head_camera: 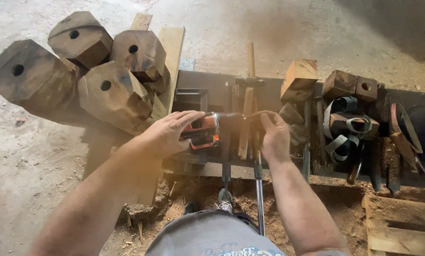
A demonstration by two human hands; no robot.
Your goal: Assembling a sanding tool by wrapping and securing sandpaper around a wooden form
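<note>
Below our chin, our left hand (167, 135) wraps fingers around the orange power tool (204, 130) on the worktop (212, 87), a heavy, rigid body best gripped there, while our right hand (275, 137) pinches its front end.

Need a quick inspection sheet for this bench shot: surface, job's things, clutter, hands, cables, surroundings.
Surface: dark metal bench, sawdust heaped below it.
Job's things: orange and black power tool lying on the bench.
Clutter: drilled octagonal wood blocks stacked at left; small wood blocks; coiled metal strips; wooden sticks.
Hands: left hand rests on the power tool; right hand at the tool's front end, fingers pinching, contents unclear.
Cables: nothing seen.
Surroundings: dusty concrete floor; wooden pallet at lower right.
</note>
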